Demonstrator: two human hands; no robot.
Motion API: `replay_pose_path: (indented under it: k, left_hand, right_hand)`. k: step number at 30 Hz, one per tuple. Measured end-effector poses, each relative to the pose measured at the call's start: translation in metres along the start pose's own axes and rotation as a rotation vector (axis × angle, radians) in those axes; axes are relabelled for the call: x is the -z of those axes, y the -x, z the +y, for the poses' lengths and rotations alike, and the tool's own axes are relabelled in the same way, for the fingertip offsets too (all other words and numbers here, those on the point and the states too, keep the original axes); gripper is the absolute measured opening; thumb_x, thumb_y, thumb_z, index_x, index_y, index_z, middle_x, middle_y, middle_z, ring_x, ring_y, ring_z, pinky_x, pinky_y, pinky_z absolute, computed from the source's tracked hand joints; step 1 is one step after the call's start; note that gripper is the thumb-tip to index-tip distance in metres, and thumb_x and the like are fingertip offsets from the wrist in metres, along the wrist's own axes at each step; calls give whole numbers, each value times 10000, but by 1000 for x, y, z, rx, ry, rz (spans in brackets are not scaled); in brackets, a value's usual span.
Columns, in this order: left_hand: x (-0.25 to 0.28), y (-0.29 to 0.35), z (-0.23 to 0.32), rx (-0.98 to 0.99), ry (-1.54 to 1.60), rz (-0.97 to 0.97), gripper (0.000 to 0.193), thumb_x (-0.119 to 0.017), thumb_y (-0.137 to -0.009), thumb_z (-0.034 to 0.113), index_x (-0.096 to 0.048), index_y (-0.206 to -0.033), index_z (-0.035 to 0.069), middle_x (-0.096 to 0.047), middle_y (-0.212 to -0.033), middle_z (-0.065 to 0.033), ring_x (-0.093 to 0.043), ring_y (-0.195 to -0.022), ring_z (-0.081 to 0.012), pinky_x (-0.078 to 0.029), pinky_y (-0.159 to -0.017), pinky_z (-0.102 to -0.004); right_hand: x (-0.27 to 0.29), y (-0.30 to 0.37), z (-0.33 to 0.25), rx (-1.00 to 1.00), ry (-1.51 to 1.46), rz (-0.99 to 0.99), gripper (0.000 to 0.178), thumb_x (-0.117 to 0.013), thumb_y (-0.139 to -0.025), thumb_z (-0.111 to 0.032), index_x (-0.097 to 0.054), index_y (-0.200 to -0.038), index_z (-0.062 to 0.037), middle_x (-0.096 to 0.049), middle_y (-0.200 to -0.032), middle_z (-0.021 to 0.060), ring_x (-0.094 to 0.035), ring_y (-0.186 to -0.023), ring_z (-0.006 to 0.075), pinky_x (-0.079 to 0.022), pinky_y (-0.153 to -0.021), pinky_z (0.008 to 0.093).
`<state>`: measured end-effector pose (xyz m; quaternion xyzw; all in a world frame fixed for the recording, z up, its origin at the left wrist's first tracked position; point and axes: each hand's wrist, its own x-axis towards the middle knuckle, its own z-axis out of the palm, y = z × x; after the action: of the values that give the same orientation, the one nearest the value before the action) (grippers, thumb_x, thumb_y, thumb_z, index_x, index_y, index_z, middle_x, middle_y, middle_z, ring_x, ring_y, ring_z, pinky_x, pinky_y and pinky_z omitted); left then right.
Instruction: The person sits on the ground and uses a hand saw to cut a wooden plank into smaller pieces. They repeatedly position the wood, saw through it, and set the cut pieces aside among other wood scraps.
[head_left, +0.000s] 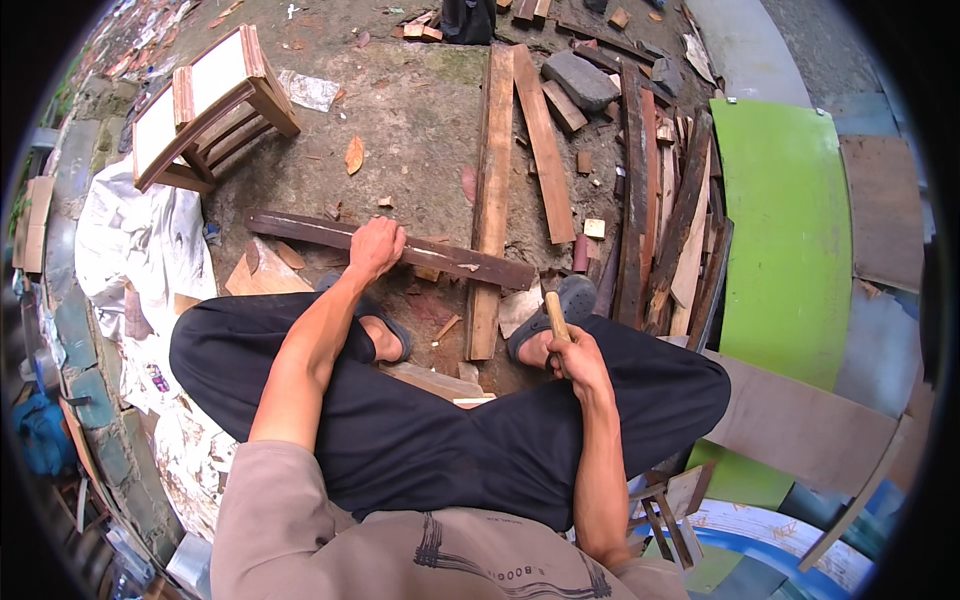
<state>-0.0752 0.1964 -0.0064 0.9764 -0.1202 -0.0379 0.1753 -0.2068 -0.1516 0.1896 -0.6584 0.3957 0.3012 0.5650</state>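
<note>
My left hand is closed over the middle of a dark brown wooden beam. The beam slants from the far left to the near right, and its right part crosses over a long, lighter wooden board. In front of my right knee, my right hand grips a tool with a pale wooden handle. The handle sticks out beyond the fist. A small dark part shows beside the fingers, but I cannot tell what kind of tool it is.
A small wooden stool lies at the upper left, beside a white cloth. A grey stone block and piled timber are at the right, by a green panel. Wood scraps litter the ground between my feet.
</note>
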Motion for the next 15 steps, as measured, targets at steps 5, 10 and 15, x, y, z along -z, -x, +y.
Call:
replay_pose_path:
  k: [5,10,15]
  left_hand:
    - [-9,-1,65,-305,281,-47,212,-659,-893,247,-696,-1016,79,-627,-942,-106,-628,-905,-318,-518,-784,-428]
    - [-35,15,91,-347,122,-104,215,-635,-876,203,-718,-1060,130,-619,-962,-66,-606,-976,-251,-506,-800,-407]
    - [-38,11,100,-326,-36,-218,168,-649,-868,198,-707,-1003,116,-632,-976,-43,-614,-991,-238,-502,-813,-389]
  right_hand:
    - [-3,3,-10,55,-61,56,302,-583,-865,-31,-591,-1154,56,-550,-699,29,-501,-511,88,-388,-418,246]
    - [2,-2,-7,68,-79,55,338,-596,-871,-45,-585,-1190,67,-555,-705,34,-505,-513,89,-395,-418,245]
    - [3,-1,-5,39,-62,58,337,-609,-876,-64,-588,-1190,58,-557,-699,30,-506,-512,87,-397,-426,243]
